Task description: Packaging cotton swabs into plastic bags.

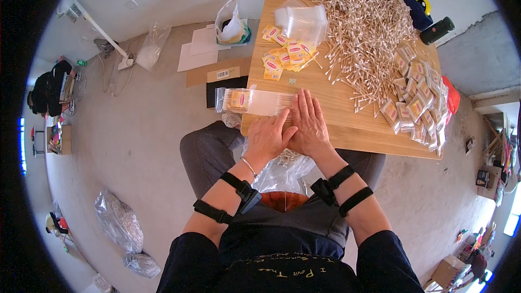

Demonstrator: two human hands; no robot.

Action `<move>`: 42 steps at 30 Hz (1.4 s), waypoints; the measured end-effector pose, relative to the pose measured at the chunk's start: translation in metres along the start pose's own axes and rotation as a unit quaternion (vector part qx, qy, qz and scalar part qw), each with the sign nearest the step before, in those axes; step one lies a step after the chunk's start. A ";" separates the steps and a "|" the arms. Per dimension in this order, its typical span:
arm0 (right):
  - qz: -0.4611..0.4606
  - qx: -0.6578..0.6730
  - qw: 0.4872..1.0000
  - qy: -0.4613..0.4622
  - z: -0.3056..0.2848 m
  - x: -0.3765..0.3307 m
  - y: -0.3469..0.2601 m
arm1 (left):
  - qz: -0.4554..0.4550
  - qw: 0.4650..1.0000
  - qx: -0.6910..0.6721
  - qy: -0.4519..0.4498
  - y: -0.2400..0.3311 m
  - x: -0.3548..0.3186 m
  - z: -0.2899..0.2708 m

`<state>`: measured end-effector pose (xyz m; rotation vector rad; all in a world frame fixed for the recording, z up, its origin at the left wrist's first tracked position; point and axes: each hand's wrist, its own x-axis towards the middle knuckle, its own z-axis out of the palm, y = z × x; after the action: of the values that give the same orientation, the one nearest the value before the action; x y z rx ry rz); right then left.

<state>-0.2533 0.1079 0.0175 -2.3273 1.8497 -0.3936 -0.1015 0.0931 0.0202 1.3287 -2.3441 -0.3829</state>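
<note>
At the near edge of the table, my right hand (308, 119) lies flat with fingers stretched forward, resting on a row of cotton swabs (284, 101) that it partly covers. My left hand (266, 134) is beside it, its index finger reaching to the swabs and its thumb apart, close to the right hand. Left of the swabs lies a white card (264, 102). Beyond that, a clear bag of cotton swabs (234, 100) with a yellow label inside lies at the table's left corner. Anything under my palms is hidden.
A large heap of loose cotton swabs (363, 21) covers the far table. Packed swab bags (420, 95) are piled at the right edge. Yellow labels (290, 54) and clear empty bags (309, 24) lie at the left. A black cylinder (437, 31) stands at the far right.
</note>
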 end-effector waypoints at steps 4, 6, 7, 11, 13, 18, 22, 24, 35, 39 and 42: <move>0.004 -0.004 1.000 -0.003 0.004 0.000 0.002 | -0.001 1.000 0.011 0.000 0.003 0.004 -0.004; 0.004 -0.029 1.000 0.008 0.008 -0.001 0.003 | -0.033 0.998 0.016 -0.052 0.004 0.008 -0.006; 0.004 -0.030 1.000 0.008 0.009 -0.001 0.005 | -0.033 0.998 0.016 -0.052 0.005 0.008 -0.006; 0.009 -0.031 0.999 -0.010 0.007 -0.001 0.003 | -0.021 0.999 0.015 -0.031 0.003 0.008 -0.004; 0.010 -0.023 1.000 -0.014 0.005 0.000 0.001 | -0.018 0.999 0.014 -0.023 0.002 0.007 -0.003; 0.016 -0.034 0.999 -0.030 -0.002 0.001 -0.001 | -0.031 0.999 0.006 -0.043 0.001 0.009 -0.005; 0.018 -0.029 0.999 -0.042 -0.008 0.002 -0.002 | -0.047 0.996 -0.014 -0.069 0.002 0.014 -0.012; 0.013 -0.021 0.999 -0.046 -0.010 0.002 -0.002 | -0.053 0.994 -0.006 -0.099 0.001 0.017 -0.013; 0.018 -0.019 0.998 -0.048 -0.009 0.002 -0.001 | -0.048 0.991 -0.002 -0.123 -0.002 0.020 -0.012; 0.018 -0.018 0.999 -0.048 -0.011 0.002 -0.002 | -0.083 0.988 -0.001 -0.128 0.003 0.023 -0.017; 0.011 -0.008 0.999 -0.039 -0.010 0.003 -0.001 | -0.033 0.992 0.017 -0.125 -0.007 0.026 -0.013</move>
<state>-0.2544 0.1060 0.0272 -2.2973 1.8468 -0.2819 -0.1019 0.0667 0.0343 1.4509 -2.5215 -0.5615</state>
